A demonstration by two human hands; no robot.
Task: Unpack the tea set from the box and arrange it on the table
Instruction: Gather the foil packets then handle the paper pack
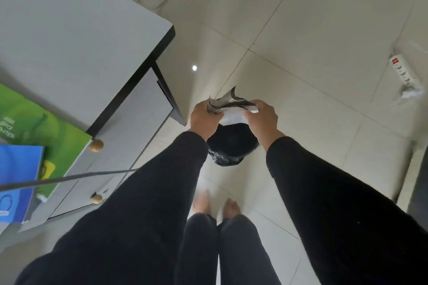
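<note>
Blue and green cartons sit at the far left, a blue box point(16, 180) lying over a bigger green box point(46, 127), both resting on the grey table point(76, 30) near its front edge, so I'd guess the tea set is in one of those, though no cups or pot are actually visible. Next along, the table's dark corner point(172, 30) juts out toward the floor, and below it the drawer front has two round wooden knobs point(96, 145) sticking out at about leg level, easy to bump. Moving toward the middle, the left hand point(205, 120) and right hand point(261, 118) are both clenched around a crumpled wad of paper wrapping point(231, 103), pinching it from either end right above a black-lined bin point(231, 143) on the floor. That wrapping looks light and floppy, no care needed, just scrunch and drop. The tea pieces themselves will probably be breakable and slick, so I'd take them by the body with both hands, not by the handles. Bare feet point(216, 203) stand on pale tile point(301, 30) with loads of open floor to the right, only a white power strip point(404, 76) lying well off at the far side.
</note>
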